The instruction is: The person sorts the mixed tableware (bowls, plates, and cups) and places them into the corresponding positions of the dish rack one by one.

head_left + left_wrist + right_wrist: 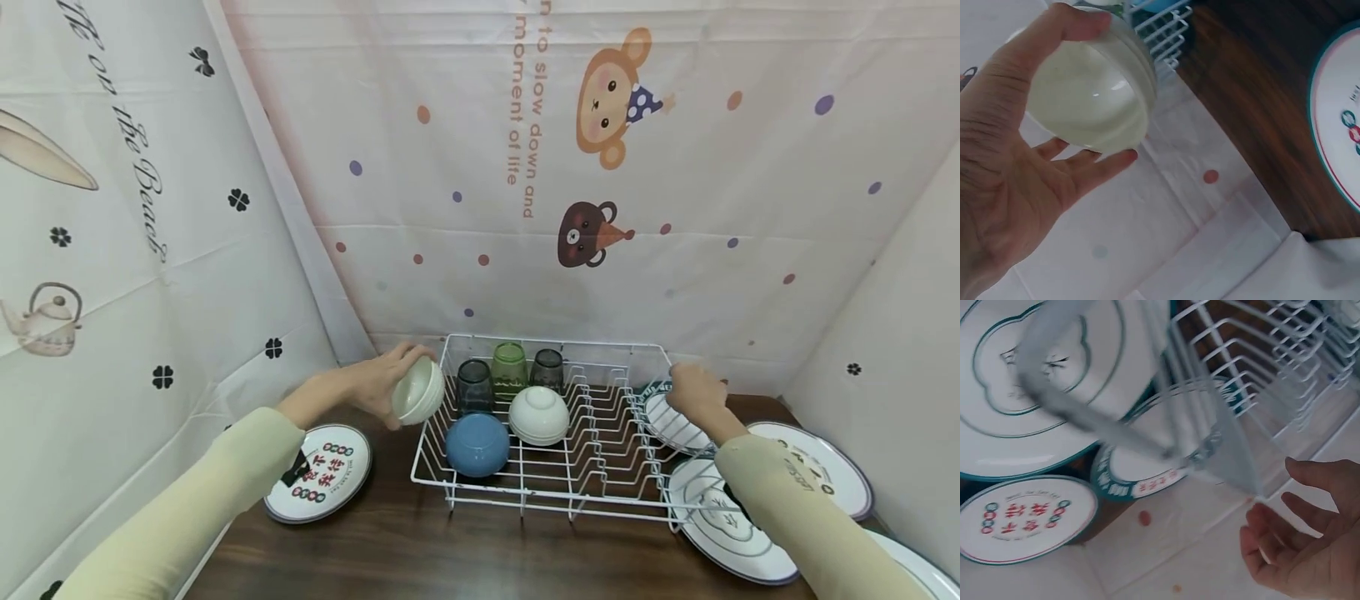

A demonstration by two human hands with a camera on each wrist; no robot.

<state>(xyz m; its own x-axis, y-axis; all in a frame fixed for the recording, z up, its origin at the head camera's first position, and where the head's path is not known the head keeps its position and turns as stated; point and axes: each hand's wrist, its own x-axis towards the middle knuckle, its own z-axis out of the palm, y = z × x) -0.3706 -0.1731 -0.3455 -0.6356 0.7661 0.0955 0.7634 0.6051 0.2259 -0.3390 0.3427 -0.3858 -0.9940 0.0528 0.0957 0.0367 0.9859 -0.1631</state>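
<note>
Left hand [378,382] clasps a pair of pale bowls [418,392], thumb on one side of the rim and fingertips on the other. They look nested, one rim showing behind another, creamy white with a glossy inside that catches small highlights. From where I stand, they are tipped on their side, mouth turned toward the palm, just off the left side of a white wire rack [600,343]. Across at the rack's far right corner is the right hand [696,392], fingers loosely bent and holding nothing; whether it touches the wire I can't tell.

The rack's left part holds a blue bowl [477,445] upside down at the front, with white bowls [539,414], also inverted, beside it. Behind them stand a green glass [510,371] and two dark glasses, one to its left [474,386] and one to its right [548,369]. To the rack's left, a plate with red characters [352,479] lies on the brown wooden table [360,558]; more plates [750,554] lie to its right.
</note>
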